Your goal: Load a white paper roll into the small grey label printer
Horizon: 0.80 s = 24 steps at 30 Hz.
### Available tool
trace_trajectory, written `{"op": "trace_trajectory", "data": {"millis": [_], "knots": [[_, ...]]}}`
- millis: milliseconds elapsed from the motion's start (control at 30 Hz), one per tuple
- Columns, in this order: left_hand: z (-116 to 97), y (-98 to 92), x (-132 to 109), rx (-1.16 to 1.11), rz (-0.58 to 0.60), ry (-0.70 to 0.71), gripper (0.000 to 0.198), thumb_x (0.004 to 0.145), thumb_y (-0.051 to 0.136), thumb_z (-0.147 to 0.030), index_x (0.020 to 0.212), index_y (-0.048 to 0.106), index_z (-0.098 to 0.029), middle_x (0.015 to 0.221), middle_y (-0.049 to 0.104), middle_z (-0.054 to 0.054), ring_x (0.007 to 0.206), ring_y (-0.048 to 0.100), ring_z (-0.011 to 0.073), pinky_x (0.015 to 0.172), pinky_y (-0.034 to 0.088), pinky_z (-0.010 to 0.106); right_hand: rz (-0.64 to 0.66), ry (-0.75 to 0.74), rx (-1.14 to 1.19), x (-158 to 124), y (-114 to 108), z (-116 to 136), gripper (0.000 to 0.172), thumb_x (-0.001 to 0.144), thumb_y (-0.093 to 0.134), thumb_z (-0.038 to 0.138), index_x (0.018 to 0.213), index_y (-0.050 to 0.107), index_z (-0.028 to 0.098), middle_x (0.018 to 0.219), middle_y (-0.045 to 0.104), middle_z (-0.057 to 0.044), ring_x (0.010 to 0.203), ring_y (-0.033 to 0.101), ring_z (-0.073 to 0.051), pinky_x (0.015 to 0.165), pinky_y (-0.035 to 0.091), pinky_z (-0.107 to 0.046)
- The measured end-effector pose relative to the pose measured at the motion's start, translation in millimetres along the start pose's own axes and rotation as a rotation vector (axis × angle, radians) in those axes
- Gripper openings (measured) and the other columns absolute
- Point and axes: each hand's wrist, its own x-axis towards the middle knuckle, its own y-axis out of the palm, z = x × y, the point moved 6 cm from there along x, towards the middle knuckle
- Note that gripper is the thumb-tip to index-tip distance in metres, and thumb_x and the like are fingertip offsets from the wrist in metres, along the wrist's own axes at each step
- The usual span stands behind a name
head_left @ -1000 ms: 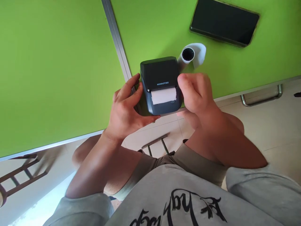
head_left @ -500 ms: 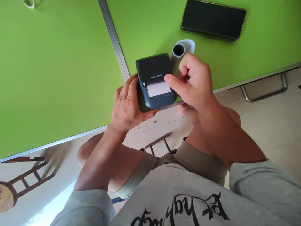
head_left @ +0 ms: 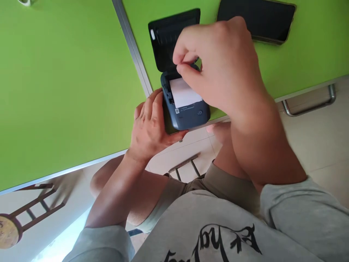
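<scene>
A small dark blue label printer (head_left: 189, 118) stands at the table's front edge with its black lid (head_left: 163, 47) raised and tilted back. White label paper (head_left: 184, 92) lies across its opening. My left hand (head_left: 151, 125) grips the printer's left side, fingers along the side and thumb at the front. Above the opening is my right hand (head_left: 215, 62), thumb and forefinger pinched close together in front of the raised lid. Whatever may be between those fingertips is too small or hidden to make out. The right hand covers part of the lid and the printer's back right corner.
A black phone (head_left: 261, 20) lies on the green table (head_left: 68, 83) at the back right, partly behind my right hand. A metal strip (head_left: 133, 47) divides the tabletop. A white object (head_left: 25, 2) shows at the top left. A stool (head_left: 9, 231) stands at lower left.
The printer's lid has swung up and back, exposing the paper inside. My right hand has moved up and over the opening. The white roll behind the printer is now hidden. My left hand stays at the printer.
</scene>
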Motion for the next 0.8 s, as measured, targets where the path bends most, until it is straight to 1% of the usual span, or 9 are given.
{"op": "trace_trajectory", "data": {"millis": [67,167,233,333,500,533,667,733,800], "knots": [[-1.2,0.4,0.1,-0.004,0.008,-0.002,0.106,0.081,0.061,-0.09,0.157,0.037,-0.02,0.157,0.055,0.022,0.145,0.054,0.0422,0.118,0.044,0.055,0.058,0.041,-0.135,0.8,3.5,4.2,0.027,0.091,0.056,0.016,0.101,0.081,0.022,0.102,0.081,-0.008,0.087,0.072,-0.03,0.067,0.044,-0.039],[-2.5,1.3,0.0,-0.02,0.026,0.003,0.105,0.082,0.059,-0.09,0.157,0.034,-0.021,0.158,0.054,0.022,0.147,0.053,0.0418,0.119,0.042,0.054,0.155,0.081,-0.269,2.4,10.5,6.2,0.022,0.087,0.061,0.02,0.098,0.08,0.024,0.093,0.077,-0.01,0.081,0.07,-0.031,0.067,0.043,-0.04],[-3.0,1.4,0.0,-0.022,0.031,0.002,0.105,0.083,0.058,-0.091,0.157,0.034,-0.02,0.158,0.053,0.022,0.147,0.052,0.042,0.119,0.042,0.054,0.213,0.1,-0.302,4.0,14.6,3.9,0.019,0.089,0.063,0.024,0.1,0.078,0.027,0.089,0.073,-0.006,0.084,0.07,-0.029,0.068,0.043,-0.038],[-3.7,0.6,0.0,-0.019,0.032,0.003,0.104,0.084,0.057,-0.09,0.156,0.034,-0.019,0.158,0.053,0.023,0.145,0.053,0.042,0.117,0.043,0.053,0.23,0.094,-0.293,7.1,16.4,-0.3,0.018,0.088,0.066,0.024,0.101,0.077,0.032,0.085,0.069,0.0,0.083,0.069,-0.024,0.068,0.041,-0.033],[-6.1,-1.8,-0.1,0.002,0.016,0.032,0.102,0.085,0.057,-0.089,0.154,0.036,-0.016,0.155,0.055,0.024,0.142,0.057,0.0409,0.113,0.046,0.052,0.315,0.048,-0.345,8.0,19.4,-3.3,0.047,0.08,0.075,0.017,0.123,0.072,0.036,0.093,0.07,-0.003,0.086,0.07,-0.029,0.068,0.041,-0.036],[-6.1,-2.1,-0.2,0.004,0.013,0.032,0.102,0.085,0.058,-0.088,0.154,0.036,-0.017,0.155,0.056,0.024,0.142,0.057,0.0408,0.113,0.046,0.052,0.329,0.049,-0.346,8.5,19.7,-3.1,0.048,0.081,0.076,0.019,0.125,0.071,0.036,0.091,0.069,-0.003,0.085,0.07,-0.029,0.067,0.04,-0.035],[-5.3,-2.6,-0.7,0.002,0.008,0.02,0.1,0.085,0.058,-0.088,0.154,0.038,-0.02,0.156,0.056,0.021,0.143,0.056,0.0408,0.114,0.047,0.053,0.381,0.099,-0.351,12.0,22.0,-4.2,0.035,0.082,0.079,0.031,0.115,0.071,0.036,0.083,0.066,0.0,0.073,0.064,-0.019,0.059,0.029,-0.034],[-5.0,-2.6,-0.9,0.0,0.005,0.018,0.1,0.085,0.058,-0.089,0.155,0.038,-0.02,0.156,0.056,0.021,0.143,0.056,0.0411,0.114,0.047,0.054,0.397,0.075,-0.364,12.4,22.5,-3.0,0.035,0.083,0.078,0.034,0.117,0.069,0.035,0.089,0.069,-0.001,0.074,0.064,-0.02,0.058,0.025,-0.035],[-4.6,-2.2,-1.0,-0.007,0.008,0.013,0.1,0.085,0.057,-0.089,0.155,0.038,-0.02,0.156,0.056,0.021,0.143,0.056,0.041,0.114,0.047,0.053,0.361,0.031,-0.353,10.8,17.3,-0.4,0.034,0.085,0.075,0.03,0.119,0.069,0.033,0.096,0.072,-0.003,0.079,0.066,-0.025,0.059,0.025,-0.035]]}}
